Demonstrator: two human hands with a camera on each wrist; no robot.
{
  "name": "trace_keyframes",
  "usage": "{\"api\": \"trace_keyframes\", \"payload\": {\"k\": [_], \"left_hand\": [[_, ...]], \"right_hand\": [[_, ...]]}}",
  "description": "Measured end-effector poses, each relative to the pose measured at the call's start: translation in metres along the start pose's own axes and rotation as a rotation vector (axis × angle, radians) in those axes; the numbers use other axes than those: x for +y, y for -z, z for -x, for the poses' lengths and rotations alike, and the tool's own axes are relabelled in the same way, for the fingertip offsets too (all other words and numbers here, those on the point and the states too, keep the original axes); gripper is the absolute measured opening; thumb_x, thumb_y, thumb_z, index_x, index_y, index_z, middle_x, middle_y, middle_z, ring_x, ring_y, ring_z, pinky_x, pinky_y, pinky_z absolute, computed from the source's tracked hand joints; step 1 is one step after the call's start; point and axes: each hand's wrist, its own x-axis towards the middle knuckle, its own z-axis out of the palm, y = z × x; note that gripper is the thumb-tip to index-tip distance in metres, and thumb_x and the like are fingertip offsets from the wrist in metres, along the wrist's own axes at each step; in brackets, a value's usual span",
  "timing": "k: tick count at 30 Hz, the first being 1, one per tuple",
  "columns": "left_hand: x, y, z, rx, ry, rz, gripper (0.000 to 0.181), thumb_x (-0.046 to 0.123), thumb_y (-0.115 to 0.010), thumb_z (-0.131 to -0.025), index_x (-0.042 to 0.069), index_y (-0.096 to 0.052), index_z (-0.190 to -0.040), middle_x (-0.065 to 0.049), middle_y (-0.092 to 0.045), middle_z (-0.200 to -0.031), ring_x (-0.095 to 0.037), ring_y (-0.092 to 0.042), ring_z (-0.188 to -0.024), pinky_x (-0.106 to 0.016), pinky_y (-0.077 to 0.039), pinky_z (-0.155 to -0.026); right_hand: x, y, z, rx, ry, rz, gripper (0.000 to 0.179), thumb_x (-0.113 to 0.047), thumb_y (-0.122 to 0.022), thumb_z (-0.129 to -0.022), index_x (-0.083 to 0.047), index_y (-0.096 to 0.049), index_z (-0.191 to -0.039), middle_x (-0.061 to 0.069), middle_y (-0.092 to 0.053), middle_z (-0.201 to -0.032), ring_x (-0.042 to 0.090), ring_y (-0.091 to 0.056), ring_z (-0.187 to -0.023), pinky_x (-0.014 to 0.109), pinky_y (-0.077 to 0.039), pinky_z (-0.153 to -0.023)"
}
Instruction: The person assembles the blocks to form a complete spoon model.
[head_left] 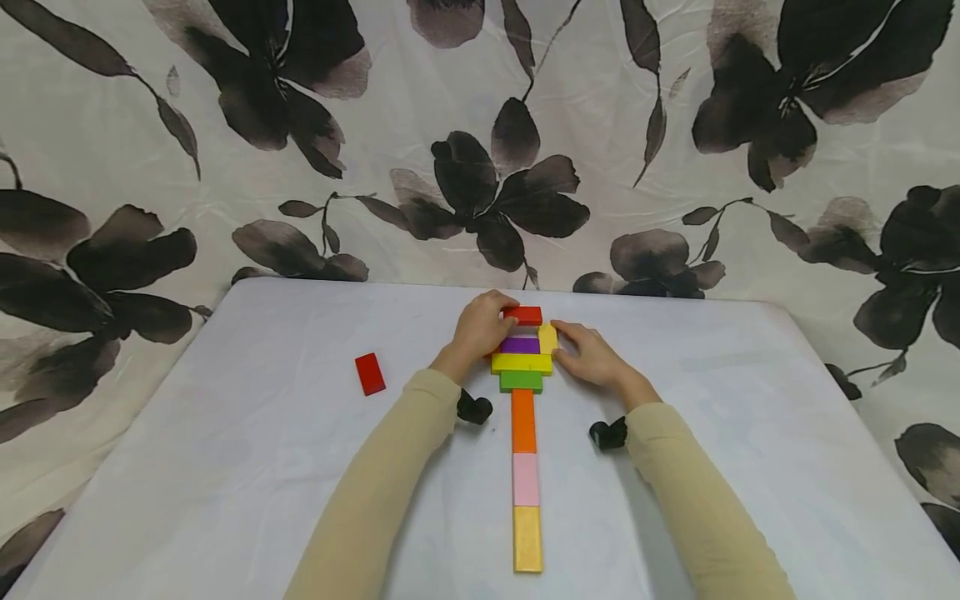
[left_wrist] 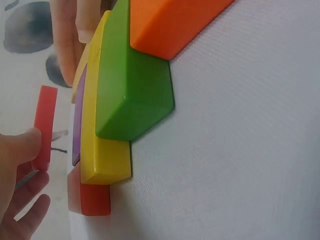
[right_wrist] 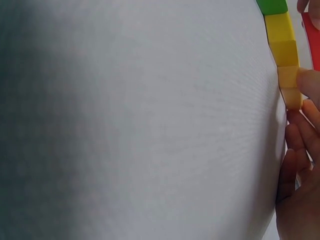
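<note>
My left hand [head_left: 480, 325] pinches a red block [head_left: 528, 316] at the far end of a row of colored blocks. The left wrist view shows this block raised between thumb and fingers. My right hand [head_left: 592, 357] holds a light orange block [head_left: 548, 337], thumb against its side and fingertips at its end. Between the hands lie a purple block [head_left: 521, 345], a crosswise yellow block [head_left: 517, 363] and a green block [head_left: 521, 381]. Another red block [left_wrist: 95, 200] stands beside the purple one, mostly hidden by my left hand in the head view.
From the green block, an orange block [head_left: 523, 421], a pink block [head_left: 526, 479] and a golden yellow block [head_left: 527, 537] run end to end toward me. A loose red block [head_left: 370, 374] lies left of my left forearm. Flowered cloth [head_left: 645, 167] hangs behind the white table [head_left: 262, 467].
</note>
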Motion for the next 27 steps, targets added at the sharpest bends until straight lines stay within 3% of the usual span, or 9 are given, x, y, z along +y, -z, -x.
{"api": "trace_keyframes", "payload": {"k": [12,27], "left_hand": [[-0.004,0.001,0.010,-0.018,-0.012,0.000,0.029,0.021,-0.063,-0.088,0.013,-0.065,-0.116,-0.004,-0.060,-0.116,-0.020,-0.053,-0.106,-0.034,-0.043,-0.097],[-0.009,-0.008,0.010,-0.024,-0.006,-0.024,0.030,0.022,-0.064,-0.087,0.016,-0.065,-0.117,-0.003,-0.061,-0.118,-0.020,-0.053,-0.106,-0.034,-0.043,-0.098]], "right_hand": [[-0.002,0.000,0.001,0.000,0.005,0.001,0.058,-0.025,-0.051,-0.092,-0.010,-0.030,-0.144,0.014,-0.034,-0.145,0.034,-0.031,-0.132,0.050,-0.022,-0.110],[-0.002,0.000,0.001,-0.004,-0.016,-0.009,0.058,-0.026,-0.051,-0.092,-0.012,-0.030,-0.144,0.012,-0.033,-0.146,0.033,-0.030,-0.133,0.050,-0.022,-0.110]]}}
